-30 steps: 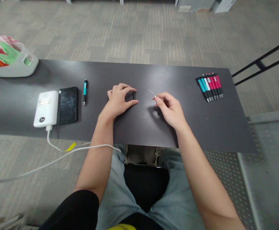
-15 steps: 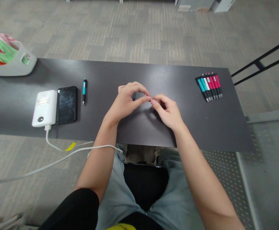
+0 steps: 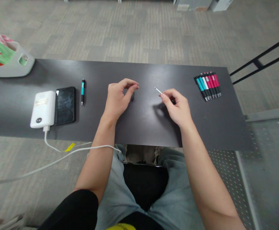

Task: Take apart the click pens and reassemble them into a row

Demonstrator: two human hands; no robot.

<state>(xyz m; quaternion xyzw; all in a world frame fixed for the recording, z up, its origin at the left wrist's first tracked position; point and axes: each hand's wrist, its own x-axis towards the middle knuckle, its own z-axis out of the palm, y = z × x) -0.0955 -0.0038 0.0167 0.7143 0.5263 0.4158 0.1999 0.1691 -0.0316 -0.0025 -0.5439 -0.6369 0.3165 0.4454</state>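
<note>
My left hand [image 3: 118, 101] rests on the dark table [image 3: 144, 124] near its middle, thumb and forefinger pinched together; what they hold, if anything, is too small to make out. A short black pen part [image 3: 132, 96] lies on the table just under those fingers. My right hand [image 3: 177, 108] is a little to the right, closed on a thin pen refill [image 3: 158, 91] whose light tip points up and to the left. The two hands are apart.
A teal pen [image 3: 82, 91], a black phone [image 3: 65, 104] and a white power bank [image 3: 41, 109] with a cable lie to the left. Several teal and red pens [image 3: 207, 85] lie together at the far right. A grey basket [image 3: 15, 65] sits at the left corner.
Half a second ago both hands met at the refill's tip. They have drawn apart since: the left hand back to the left, the right hand to the right with the refill.
</note>
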